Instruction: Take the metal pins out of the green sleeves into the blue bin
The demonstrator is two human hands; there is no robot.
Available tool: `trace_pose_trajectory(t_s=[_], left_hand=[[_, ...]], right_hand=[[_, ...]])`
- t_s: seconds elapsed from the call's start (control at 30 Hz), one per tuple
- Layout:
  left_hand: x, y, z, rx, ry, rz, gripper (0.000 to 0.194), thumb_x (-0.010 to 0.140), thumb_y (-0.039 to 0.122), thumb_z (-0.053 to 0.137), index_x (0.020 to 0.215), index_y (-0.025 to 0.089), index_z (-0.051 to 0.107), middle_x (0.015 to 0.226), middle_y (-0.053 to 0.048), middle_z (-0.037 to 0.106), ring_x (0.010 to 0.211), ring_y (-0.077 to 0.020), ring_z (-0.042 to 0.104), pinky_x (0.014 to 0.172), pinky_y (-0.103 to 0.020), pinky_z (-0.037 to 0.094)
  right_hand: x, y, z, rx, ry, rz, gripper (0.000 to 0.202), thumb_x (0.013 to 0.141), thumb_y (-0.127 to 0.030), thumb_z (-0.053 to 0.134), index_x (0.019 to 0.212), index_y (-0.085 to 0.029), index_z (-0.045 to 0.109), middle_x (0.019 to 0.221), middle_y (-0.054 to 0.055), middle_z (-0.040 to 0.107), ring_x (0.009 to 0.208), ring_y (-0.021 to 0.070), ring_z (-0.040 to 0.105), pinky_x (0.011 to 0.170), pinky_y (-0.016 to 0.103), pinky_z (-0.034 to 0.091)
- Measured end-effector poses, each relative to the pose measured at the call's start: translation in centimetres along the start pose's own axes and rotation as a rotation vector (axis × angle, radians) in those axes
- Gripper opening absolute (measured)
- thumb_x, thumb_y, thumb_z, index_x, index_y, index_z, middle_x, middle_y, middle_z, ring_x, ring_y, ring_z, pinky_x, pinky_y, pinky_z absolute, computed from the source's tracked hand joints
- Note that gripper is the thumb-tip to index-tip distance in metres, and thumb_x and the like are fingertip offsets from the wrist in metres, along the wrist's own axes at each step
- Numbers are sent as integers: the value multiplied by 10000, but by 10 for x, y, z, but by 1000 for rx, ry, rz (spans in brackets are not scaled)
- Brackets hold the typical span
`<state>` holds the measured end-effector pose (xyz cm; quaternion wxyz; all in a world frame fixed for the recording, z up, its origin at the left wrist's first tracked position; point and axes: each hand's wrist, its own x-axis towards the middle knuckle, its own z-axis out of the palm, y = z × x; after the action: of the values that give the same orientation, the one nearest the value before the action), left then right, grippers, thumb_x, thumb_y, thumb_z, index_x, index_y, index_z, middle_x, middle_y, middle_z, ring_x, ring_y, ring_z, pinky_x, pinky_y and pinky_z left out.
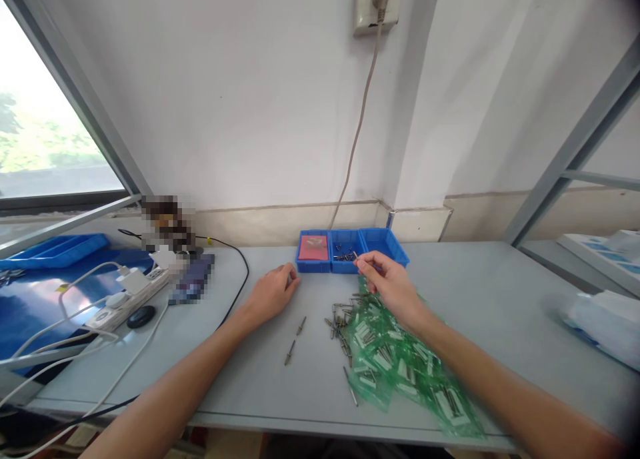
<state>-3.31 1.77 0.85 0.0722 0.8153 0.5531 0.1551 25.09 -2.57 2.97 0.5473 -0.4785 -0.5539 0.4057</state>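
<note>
My right hand pinches a small metal pin-like part between thumb and fingertips, at the front of the middle blue bin. That bin holds several small dark metal pieces. My left hand rests on the table left of the bins, fingers loosely curled, thumb apart, and nothing visible in it. Nearer to me lie two metal pins with thick sleeves, one pin behind the other pin. Below my right hand, a heap of similar metal parts touches green plastic bags with more metal parts inside.
The left bin holds a red packet; the right bin adjoins the middle one. A power strip, cables and a black mouse-like object lie at left. A white plastic package sits at the right edge.
</note>
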Motion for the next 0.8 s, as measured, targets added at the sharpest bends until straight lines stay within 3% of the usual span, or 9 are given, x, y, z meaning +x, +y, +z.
trace_pose_trajectory(t_s=[0.2, 0.43, 0.63, 0.8], left_hand=[[0, 0, 0, 8, -6, -8, 177, 1057, 353, 463, 1092, 230, 587, 1045, -70, 737, 908, -234, 688, 763, -325, 445], [1, -4, 3, 6, 4, 7, 174, 1061, 354, 460, 1083, 228, 579, 1048, -73, 733, 879, -229, 680, 750, -327, 438], [1, -2, 2, 10, -10, -10, 182, 1055, 360, 466, 1107, 230, 582, 1045, -72, 731, 905, -232, 683, 776, -333, 455], [0, -2, 2, 7, -4, -4, 177, 1054, 355, 466, 1103, 233, 585, 1053, -71, 731, 898, -236, 685, 761, -330, 450]], right_hand=[[-4, -2, 1, -188, 57, -198, 274, 874, -526, 781, 892, -260, 720, 842, 33, 654, 743, 209, 562, 698, 349, 448], [-7, -1, 0, -279, 30, -260, 147, 913, -411, 750, 863, -274, 729, 875, 35, 639, 763, 212, 584, 716, 366, 454], [-8, -4, 3, -190, 54, -200, 235, 876, -501, 784, 870, -271, 737, 834, 37, 662, 742, 215, 571, 679, 356, 447], [-6, -6, 2, -29, -8, -27, 340, 845, -595, 783, 866, -260, 731, 794, 21, 638, 593, 159, 441, 555, 311, 355]])
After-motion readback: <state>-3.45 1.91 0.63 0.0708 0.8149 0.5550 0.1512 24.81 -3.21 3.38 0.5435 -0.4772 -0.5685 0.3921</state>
